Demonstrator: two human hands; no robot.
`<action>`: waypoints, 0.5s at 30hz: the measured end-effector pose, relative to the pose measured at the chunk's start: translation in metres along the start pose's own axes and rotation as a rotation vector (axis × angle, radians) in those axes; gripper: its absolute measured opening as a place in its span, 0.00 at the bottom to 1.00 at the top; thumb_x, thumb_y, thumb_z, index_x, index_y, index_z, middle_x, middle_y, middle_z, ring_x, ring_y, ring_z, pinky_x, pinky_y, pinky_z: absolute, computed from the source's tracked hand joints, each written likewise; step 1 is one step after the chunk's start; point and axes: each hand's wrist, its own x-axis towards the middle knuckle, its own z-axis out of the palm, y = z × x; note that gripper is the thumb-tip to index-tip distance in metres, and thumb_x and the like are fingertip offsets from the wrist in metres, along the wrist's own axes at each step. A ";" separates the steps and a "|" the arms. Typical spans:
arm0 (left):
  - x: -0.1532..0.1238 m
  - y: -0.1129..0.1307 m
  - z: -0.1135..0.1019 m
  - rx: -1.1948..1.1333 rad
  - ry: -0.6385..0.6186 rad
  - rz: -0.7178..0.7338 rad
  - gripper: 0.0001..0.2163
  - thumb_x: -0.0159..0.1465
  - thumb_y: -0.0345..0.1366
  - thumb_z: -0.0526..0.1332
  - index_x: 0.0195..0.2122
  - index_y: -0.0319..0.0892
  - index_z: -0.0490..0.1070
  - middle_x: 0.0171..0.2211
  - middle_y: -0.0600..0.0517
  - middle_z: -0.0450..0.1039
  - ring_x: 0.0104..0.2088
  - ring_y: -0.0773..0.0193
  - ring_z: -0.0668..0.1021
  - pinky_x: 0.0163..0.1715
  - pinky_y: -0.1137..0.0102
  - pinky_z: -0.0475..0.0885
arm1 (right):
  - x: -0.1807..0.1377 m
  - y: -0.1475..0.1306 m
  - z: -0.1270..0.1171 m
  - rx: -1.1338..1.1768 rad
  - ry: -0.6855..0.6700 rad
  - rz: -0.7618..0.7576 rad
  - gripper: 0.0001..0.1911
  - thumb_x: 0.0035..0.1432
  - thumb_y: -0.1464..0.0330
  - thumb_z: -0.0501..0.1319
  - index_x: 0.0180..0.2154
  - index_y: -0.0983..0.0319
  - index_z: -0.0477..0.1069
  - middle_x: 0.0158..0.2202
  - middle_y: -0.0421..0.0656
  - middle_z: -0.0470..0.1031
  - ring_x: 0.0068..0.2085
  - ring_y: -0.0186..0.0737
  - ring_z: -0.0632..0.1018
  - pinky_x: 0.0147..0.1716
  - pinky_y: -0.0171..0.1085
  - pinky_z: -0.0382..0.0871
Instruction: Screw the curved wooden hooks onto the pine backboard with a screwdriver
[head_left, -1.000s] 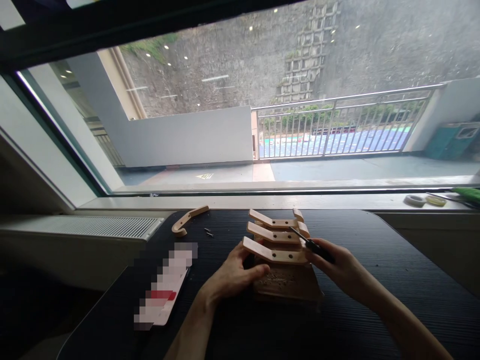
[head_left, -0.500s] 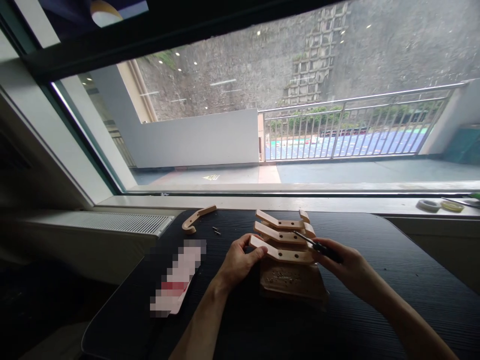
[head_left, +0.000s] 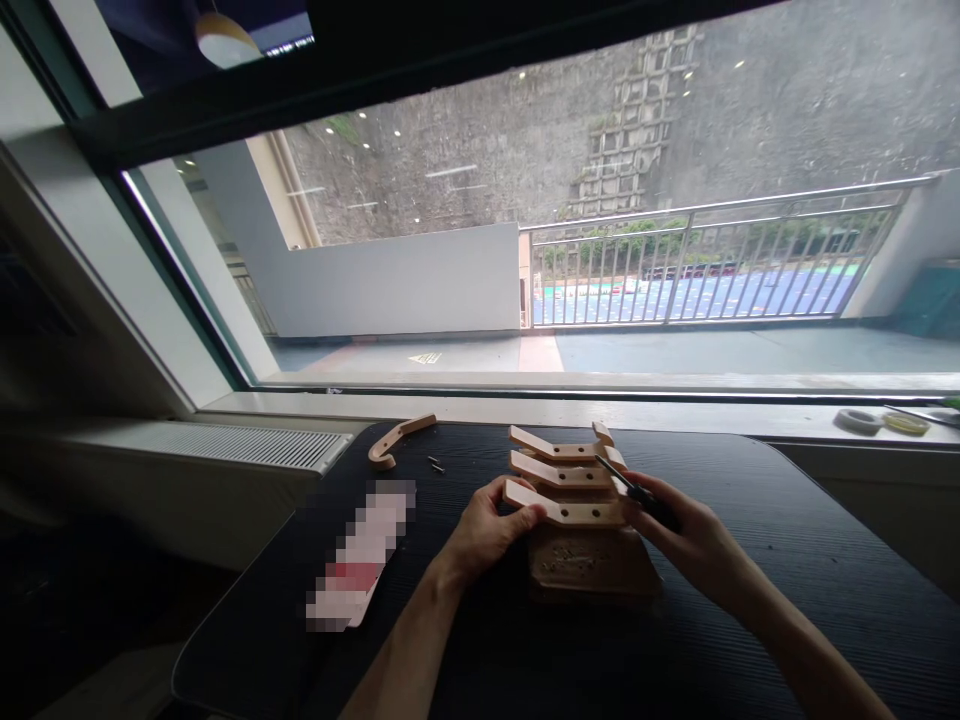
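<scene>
Three pale wooden hooks lie side by side across a brown wooden board [head_left: 592, 572], each with two dark holes. My left hand [head_left: 484, 525] grips the left end of the nearest hook [head_left: 562, 508], thumb on top and fingers at its far side. The middle hook [head_left: 551, 472] and the far hook [head_left: 547, 443] lie just beyond. A screwdriver [head_left: 639, 492] is in my right hand [head_left: 686, 530], its shaft pointing up and left over the hooks. Those fingers also rest against the nearest hook's right end.
A loose wooden hook [head_left: 397, 440] lies at the table's back left, with a few screws [head_left: 436, 464] beside it. A blurred pink, flat item [head_left: 367, 560] is on the left of the black table [head_left: 780, 560]. Tape rolls [head_left: 859, 421] sit on the windowsill at right.
The view has shifted slightly. Both hands keep their holds; the board and nearest hook have turned a little, and the screwdriver tip sits slightly higher and further right.
</scene>
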 end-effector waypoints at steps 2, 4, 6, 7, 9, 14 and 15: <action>-0.003 0.011 -0.004 0.013 -0.021 0.001 0.21 0.53 0.47 0.65 0.43 0.40 0.70 0.42 0.48 0.74 0.43 0.58 0.74 0.45 0.67 0.67 | 0.000 0.001 -0.002 0.022 -0.011 0.004 0.31 0.54 0.52 0.58 0.54 0.62 0.65 0.47 0.48 0.74 0.48 0.50 0.73 0.43 0.42 0.71; -0.006 0.022 -0.013 0.127 0.059 0.020 0.20 0.56 0.49 0.62 0.43 0.41 0.71 0.41 0.48 0.74 0.43 0.59 0.74 0.43 0.68 0.67 | -0.001 0.003 -0.004 0.031 0.024 -0.003 0.30 0.53 0.51 0.58 0.52 0.61 0.67 0.46 0.49 0.74 0.48 0.51 0.73 0.43 0.43 0.71; -0.006 0.031 -0.026 0.308 0.231 0.046 0.18 0.58 0.50 0.58 0.38 0.41 0.73 0.36 0.49 0.75 0.39 0.60 0.75 0.40 0.69 0.68 | -0.001 0.004 -0.004 0.042 0.107 -0.006 0.28 0.52 0.50 0.58 0.50 0.60 0.70 0.45 0.48 0.75 0.48 0.52 0.73 0.42 0.43 0.71; -0.005 0.034 -0.035 0.401 0.325 0.059 0.17 0.59 0.50 0.57 0.36 0.41 0.73 0.34 0.50 0.75 0.38 0.60 0.75 0.39 0.69 0.68 | -0.001 0.004 -0.003 0.045 0.147 -0.003 0.28 0.52 0.50 0.58 0.49 0.59 0.70 0.44 0.48 0.76 0.48 0.52 0.74 0.41 0.43 0.71; 0.002 0.038 -0.057 0.568 0.495 0.068 0.15 0.59 0.48 0.56 0.33 0.42 0.74 0.33 0.51 0.76 0.36 0.61 0.75 0.38 0.71 0.68 | 0.000 0.008 -0.003 0.051 0.200 0.002 0.28 0.51 0.49 0.58 0.48 0.58 0.71 0.43 0.47 0.77 0.47 0.52 0.74 0.40 0.42 0.71; 0.038 0.039 -0.124 0.772 0.814 -0.068 0.11 0.59 0.40 0.54 0.38 0.42 0.71 0.41 0.47 0.75 0.43 0.58 0.75 0.43 0.67 0.66 | 0.007 0.025 -0.006 0.014 0.144 0.016 0.29 0.46 0.49 0.61 0.47 0.58 0.72 0.44 0.45 0.77 0.46 0.52 0.75 0.37 0.39 0.73; 0.044 0.038 -0.136 0.791 0.846 -0.114 0.11 0.59 0.39 0.55 0.39 0.42 0.71 0.42 0.46 0.74 0.44 0.56 0.74 0.43 0.65 0.65 | 0.008 0.029 -0.007 0.005 0.153 0.016 0.29 0.46 0.49 0.61 0.47 0.58 0.72 0.44 0.45 0.76 0.47 0.52 0.75 0.37 0.40 0.74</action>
